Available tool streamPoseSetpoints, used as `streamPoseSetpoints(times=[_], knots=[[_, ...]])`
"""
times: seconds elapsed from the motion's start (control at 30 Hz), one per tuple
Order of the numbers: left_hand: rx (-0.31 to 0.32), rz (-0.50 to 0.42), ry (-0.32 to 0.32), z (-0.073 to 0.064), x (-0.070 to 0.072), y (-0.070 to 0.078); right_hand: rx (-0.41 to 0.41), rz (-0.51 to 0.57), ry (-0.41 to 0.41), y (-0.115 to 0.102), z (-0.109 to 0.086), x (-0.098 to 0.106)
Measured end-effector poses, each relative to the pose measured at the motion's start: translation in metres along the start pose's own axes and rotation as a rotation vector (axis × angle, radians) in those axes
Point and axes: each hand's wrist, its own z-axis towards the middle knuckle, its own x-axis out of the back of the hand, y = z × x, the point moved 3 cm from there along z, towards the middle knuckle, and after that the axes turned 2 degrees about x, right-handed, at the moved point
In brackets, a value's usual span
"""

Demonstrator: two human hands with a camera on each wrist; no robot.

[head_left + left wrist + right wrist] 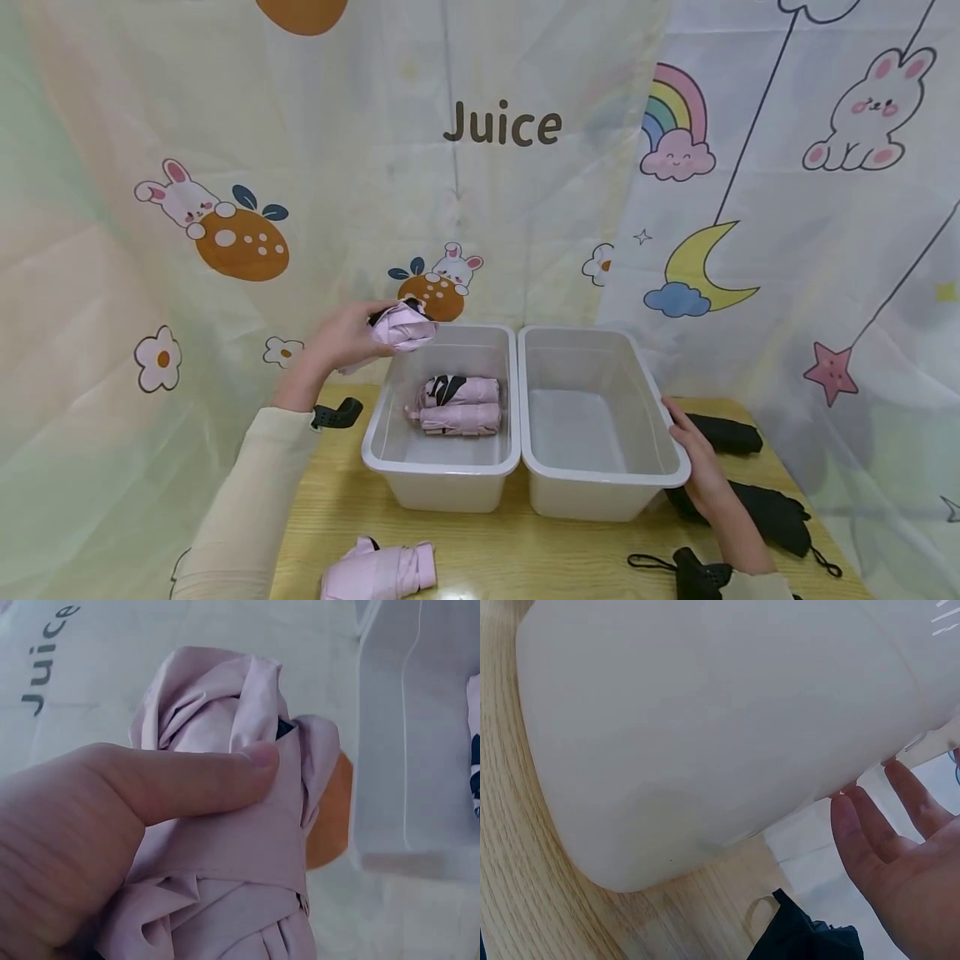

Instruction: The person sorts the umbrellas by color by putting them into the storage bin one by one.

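Observation:
My left hand (347, 335) grips a folded pink umbrella (405, 327) above the back left corner of the left bin (442, 468). In the left wrist view the thumb lies across the umbrella's wrapped fabric (225, 847); the other fingers are hidden behind it. Two pink umbrellas (459, 419) lie side by side on that bin's floor, one with a black pattern. At the right bin (592, 478), which has nothing in it, my right hand (699, 458) touches the outer right side at the rim. Its fingers (862, 829) are nearly straight in the right wrist view.
Another pink umbrella (382, 572) lies on the wooden table (480, 550) at the front left. Black folded umbrellas (772, 512) with cord loops lie right of the bins, partly behind my right arm. A printed cloth (510, 208) hangs behind the bins.

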Motion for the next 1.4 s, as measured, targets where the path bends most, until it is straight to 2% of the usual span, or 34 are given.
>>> streamPoseSetpoints(times=[0.17,0.3,0.43,0.67,0.9,1.03,1.1,1.33,1.4], knots=[[-0.065,-0.018,-0.091,0.017,-0.016,0.01,0.0,-0.008,-0.005,0.001,0.004,-0.002],[-0.158,-0.034,-0.132,0.03,-0.034,0.019,-0.008,-0.009,0.001,0.001,0.004,-0.001],[-0.2,-0.081,-0.166,0.038,-0.051,0.024,-0.019,-0.006,0.003,0.002,0.005,-0.002],[-0.2,-0.062,-0.246,0.051,-0.088,0.021,-0.031,0.009,-0.004,0.006,0.001,-0.003],[-0.22,-0.064,-0.259,0.064,-0.115,0.022,-0.009,0.019,0.014,0.003,0.0,0.001],[-0.215,-0.072,-0.282,0.071,-0.128,0.018,-0.008,0.015,0.007,0.002,0.002,0.002],[-0.191,-0.073,-0.291,0.075,-0.134,0.015,-0.011,0.02,-0.001,0.001,0.002,0.002],[-0.192,-0.034,-0.292,0.088,-0.143,0.009,-0.012,0.034,0.018,0.0,0.005,0.001],[-0.165,-0.032,-0.31,0.089,-0.146,0.005,-0.016,0.043,0.01,0.002,0.004,-0.001]])
